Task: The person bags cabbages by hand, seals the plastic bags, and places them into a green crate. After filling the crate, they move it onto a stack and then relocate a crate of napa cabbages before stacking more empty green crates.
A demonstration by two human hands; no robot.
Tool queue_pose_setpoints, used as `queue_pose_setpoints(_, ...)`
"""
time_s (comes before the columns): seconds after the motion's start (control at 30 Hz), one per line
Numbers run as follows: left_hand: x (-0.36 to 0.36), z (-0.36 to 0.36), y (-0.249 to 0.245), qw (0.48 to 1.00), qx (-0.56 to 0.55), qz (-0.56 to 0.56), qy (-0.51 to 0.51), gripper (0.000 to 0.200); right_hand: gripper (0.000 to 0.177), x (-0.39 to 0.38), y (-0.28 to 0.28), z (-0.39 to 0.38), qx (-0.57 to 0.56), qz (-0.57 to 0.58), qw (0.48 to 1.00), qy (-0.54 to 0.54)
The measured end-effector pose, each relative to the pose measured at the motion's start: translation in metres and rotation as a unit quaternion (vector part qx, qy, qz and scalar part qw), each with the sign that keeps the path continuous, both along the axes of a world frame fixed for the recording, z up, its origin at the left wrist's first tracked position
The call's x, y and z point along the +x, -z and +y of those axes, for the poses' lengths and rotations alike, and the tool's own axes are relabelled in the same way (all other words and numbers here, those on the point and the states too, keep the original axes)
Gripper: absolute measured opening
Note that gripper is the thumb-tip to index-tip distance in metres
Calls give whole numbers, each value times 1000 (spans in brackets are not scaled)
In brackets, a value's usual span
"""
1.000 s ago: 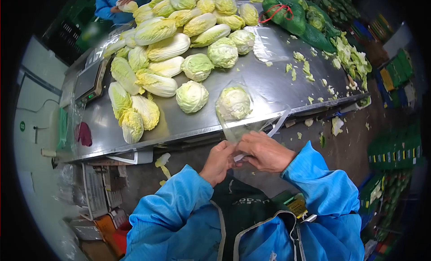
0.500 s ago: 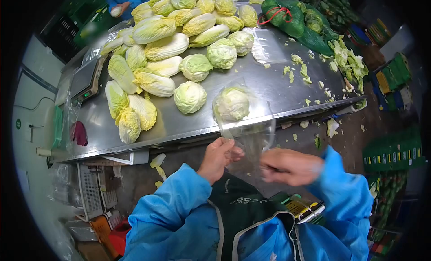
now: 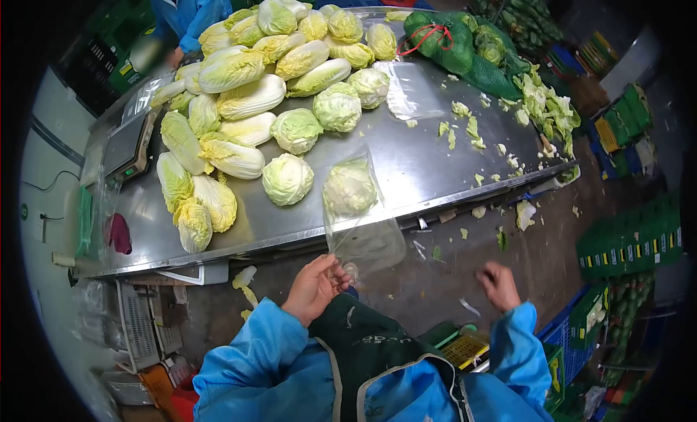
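A round cabbage (image 3: 350,189) sits inside a clear plastic bag (image 3: 377,245) at the front edge of the metal table. The bag's mouth end hangs over the edge toward me. Pinched on that end is my left hand (image 3: 316,287), its fingertips closed on the plastic. My right hand (image 3: 499,287) is apart from the bag, off to the right above the floor, with loosely bent fingers and nothing visible in them. A thin whitish strip (image 3: 469,306) shows just below and left of it. Another round cabbage (image 3: 288,179) without a bag stands left of the bagged one.
Several napa cabbages (image 3: 232,158) are heaped on the metal table (image 3: 414,153). A scale (image 3: 131,148) stands at the left. Flat plastic bags (image 3: 410,95), a green net sack (image 3: 450,48) and leaf scraps (image 3: 548,106) lie at the right. Across the table is a person in blue (image 3: 190,15).
My right hand has let go of the bag and moved right. My left hand keeps hold of it. The view has shifted slightly, and the person across shows more.
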State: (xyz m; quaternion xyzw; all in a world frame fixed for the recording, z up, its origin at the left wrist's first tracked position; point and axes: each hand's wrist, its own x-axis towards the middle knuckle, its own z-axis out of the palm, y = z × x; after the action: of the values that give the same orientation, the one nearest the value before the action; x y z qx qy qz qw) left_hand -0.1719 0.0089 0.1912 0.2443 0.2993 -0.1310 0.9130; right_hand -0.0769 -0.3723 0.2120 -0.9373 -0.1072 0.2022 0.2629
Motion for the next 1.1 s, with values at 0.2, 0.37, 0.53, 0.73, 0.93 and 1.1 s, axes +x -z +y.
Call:
queue_pose_setpoints(0.2,-4,3,0,1000,-12,2,0,15,31,105,-40,146,173,-123,943,-258)
queue_pose_setpoints(0.37,-6,7,6,999,-31,-16,-21,13,27,128,-66,229,294,-150,876,-352)
queue_pose_setpoints(0.53,-4,20,4,999,-21,-16,-34,11,13,168,-45,262,335,42,831,-443)
queue_pose_setpoints(0.73,28,89,-6,987,-99,-87,-92,17,11,198,-22,229,506,183,833,-131)
queue_pose_setpoints(0.93,57,104,16,979,63,-133,-139,24,10,183,-7,218,569,162,805,-49)
queue_pose_setpoints(1.1,73,62,41,843,490,-204,-91,63,13,179,0,215,573,148,806,-21)
